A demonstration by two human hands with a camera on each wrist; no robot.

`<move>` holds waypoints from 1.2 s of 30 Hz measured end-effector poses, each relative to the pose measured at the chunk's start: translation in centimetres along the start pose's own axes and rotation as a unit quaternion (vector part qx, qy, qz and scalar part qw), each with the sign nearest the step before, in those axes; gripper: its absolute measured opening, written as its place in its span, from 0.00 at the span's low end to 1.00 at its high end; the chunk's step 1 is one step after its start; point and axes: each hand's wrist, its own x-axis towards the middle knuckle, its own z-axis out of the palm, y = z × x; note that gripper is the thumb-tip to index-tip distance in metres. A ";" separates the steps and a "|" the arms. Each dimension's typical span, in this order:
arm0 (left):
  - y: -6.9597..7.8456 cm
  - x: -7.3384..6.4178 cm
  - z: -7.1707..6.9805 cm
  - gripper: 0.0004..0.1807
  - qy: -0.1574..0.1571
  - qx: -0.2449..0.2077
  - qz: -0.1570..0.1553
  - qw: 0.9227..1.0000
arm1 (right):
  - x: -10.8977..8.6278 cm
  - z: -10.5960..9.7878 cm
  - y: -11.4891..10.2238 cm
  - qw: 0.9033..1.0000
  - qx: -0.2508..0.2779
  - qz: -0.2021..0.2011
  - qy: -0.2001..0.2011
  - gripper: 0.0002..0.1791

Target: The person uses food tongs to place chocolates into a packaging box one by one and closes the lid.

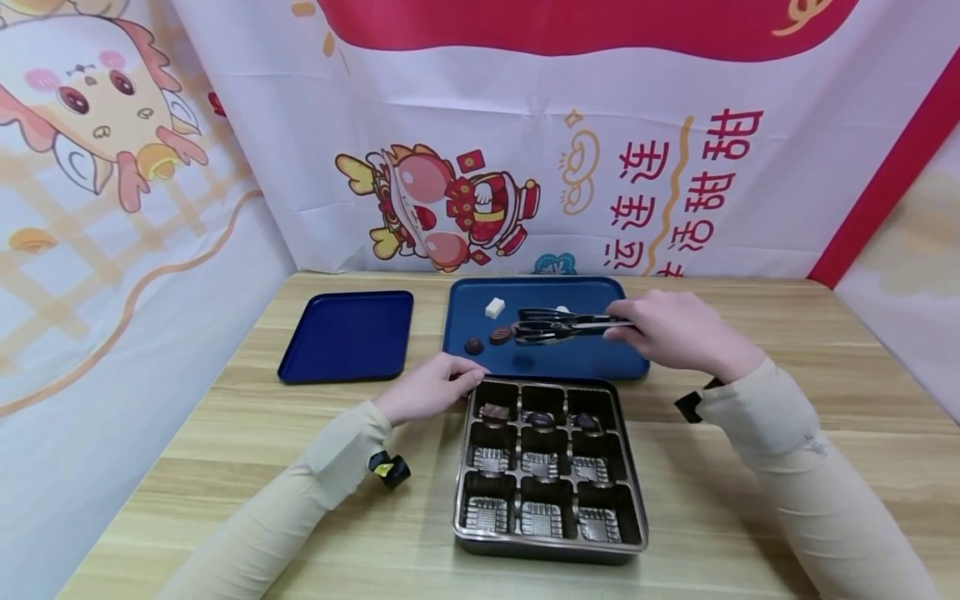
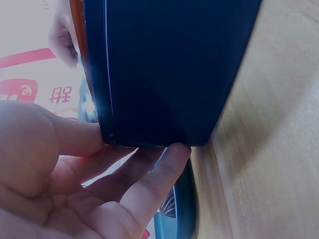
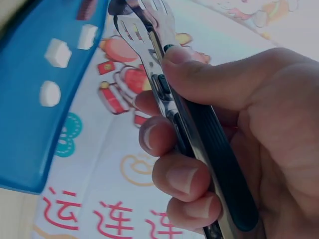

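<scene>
My right hand (image 1: 682,333) grips a pair of black-handled metal tongs (image 1: 566,325) above the blue tray (image 1: 585,367). The tong tips are by a brown oval chocolate (image 1: 500,335); whether they hold a piece cannot be told. Beside it on the tray are a dark round chocolate (image 1: 474,345) and a white cube (image 1: 494,307). More white pieces (image 3: 59,53) show in the right wrist view. My left hand (image 1: 431,387) holds the back left corner of a dark compartment box (image 1: 551,546), thumb at the rim, fingers against its end wall. Three chocolates (image 1: 540,419) sit in its back row.
A dark blue square tray (image 1: 348,337) lies at the left on the wooden table (image 1: 315,508). The blue tray stands right behind the box. A printed cloth (image 1: 480,108) hangs at the table's back edge, with another along the left side.
</scene>
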 end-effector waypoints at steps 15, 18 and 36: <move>-0.2 -0.1 -0.1 0.18 0.004 0.006 -0.003 1.000 | -2.1 -2.8 -2.1 0.998 0.013 -0.056 0.032 0.08; -0.2 -0.2 -0.1 0.18 0.004 0.006 0.002 1.000 | -2.4 -2.9 -2.5 0.997 0.014 -0.065 0.037 0.09; 0.1 0.0 0.1 0.17 0.004 0.005 0.011 1.000 | -3.4 -2.8 -4.2 0.986 0.050 -0.159 0.022 0.10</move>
